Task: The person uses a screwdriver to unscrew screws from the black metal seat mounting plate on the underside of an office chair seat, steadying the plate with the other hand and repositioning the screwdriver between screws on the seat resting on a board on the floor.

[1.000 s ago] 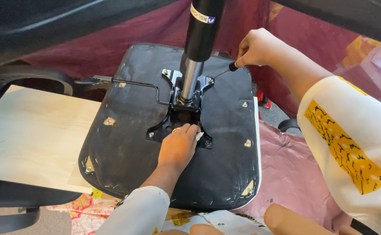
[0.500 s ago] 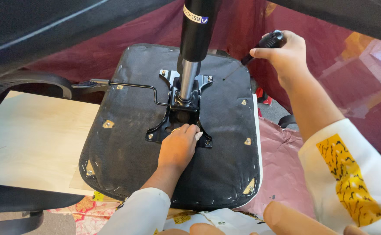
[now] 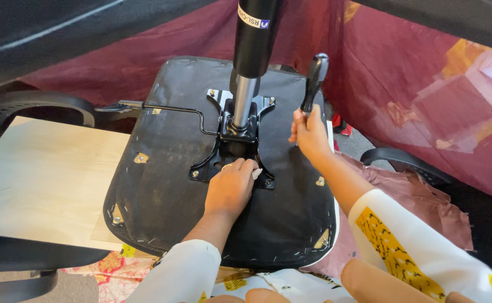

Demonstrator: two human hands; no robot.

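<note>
An upturned black padded office-chair seat [image 3: 167, 185] lies on a pale wooden board [image 3: 44, 179], its black metal mounting plate [image 3: 232, 148] and black-and-silver gas cylinder [image 3: 251, 50] pointing up at the centre. The left hand [image 3: 229, 188] rests on the plate's near edge, fingers curled loosely against it. The right hand [image 3: 310, 132], just right of the cylinder, is closed around a black-handled screwdriver [image 3: 315, 78] held upright over the seat.

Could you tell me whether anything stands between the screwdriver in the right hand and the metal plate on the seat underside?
Nothing visible does: the right hand holds the screwdriver upright beside the gas cylinder, over bare seat underside right of the metal plate.
</note>
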